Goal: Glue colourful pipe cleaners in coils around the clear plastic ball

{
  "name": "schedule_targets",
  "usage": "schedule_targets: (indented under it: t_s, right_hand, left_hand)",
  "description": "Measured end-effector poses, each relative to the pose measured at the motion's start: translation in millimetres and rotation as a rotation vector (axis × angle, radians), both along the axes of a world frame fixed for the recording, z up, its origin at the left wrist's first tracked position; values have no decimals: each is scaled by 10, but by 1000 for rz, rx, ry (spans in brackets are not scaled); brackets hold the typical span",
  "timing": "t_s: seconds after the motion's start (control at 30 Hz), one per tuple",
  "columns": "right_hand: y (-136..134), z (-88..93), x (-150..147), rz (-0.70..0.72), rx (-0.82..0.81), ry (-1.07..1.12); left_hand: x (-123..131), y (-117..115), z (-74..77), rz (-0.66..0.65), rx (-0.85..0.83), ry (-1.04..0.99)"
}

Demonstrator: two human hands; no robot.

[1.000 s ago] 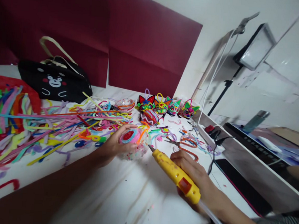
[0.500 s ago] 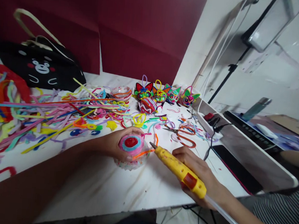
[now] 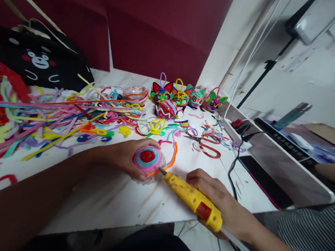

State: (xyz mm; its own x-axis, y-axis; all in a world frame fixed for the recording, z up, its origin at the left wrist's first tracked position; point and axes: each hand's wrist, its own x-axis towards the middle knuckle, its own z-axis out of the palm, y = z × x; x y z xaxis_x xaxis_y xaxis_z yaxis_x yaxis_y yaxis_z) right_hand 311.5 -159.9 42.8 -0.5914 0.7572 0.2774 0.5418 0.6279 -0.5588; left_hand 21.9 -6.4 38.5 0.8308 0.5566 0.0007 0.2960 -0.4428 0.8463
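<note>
My left hand (image 3: 126, 157) is wrapped round a ball (image 3: 147, 158) with a red centre, a blue ring and a pink outer ring. An orange pipe cleaner (image 3: 174, 155) lies along the ball's lower edge, and its free end curves up to the right. In my right hand (image 3: 212, 196) is a yellow glue gun (image 3: 192, 197) with a clear glue stick at its rear. The gun's metal nozzle is at the ball's lower right side, by the orange pipe cleaner; whether it touches cannot be made out.
Coloured pipe cleaners (image 3: 55, 116) cover the table's left. Orange-handled scissors (image 3: 210, 145), a black phone (image 3: 264, 181) and cables lie right. Decorated cat heads (image 3: 162, 94) and a black bag (image 3: 42, 59) stand behind. Another person's arm (image 3: 330, 171) is at far right.
My right hand has brought the glue gun left, so its nozzle is now at the ball. The ball has turned slightly in my left hand, and the orange pipe cleaner's free end curves upward more.
</note>
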Motion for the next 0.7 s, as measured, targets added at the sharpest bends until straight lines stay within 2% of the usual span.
schedule_targets:
  t_s: [0.27, 0.5, 0.7]
  right_hand:
    - [18, -12, -123, 14, 12, -44]
    - [69, -15, -157, 26, 16, -70]
    - [87, 8, -177, 14, 6, -103]
  left_hand:
    - [38, -64, -6, 1, 309, 32]
    - [46, -128, -7, -15, 328, 141]
    - [47, -138, -16, -41, 323, 137]
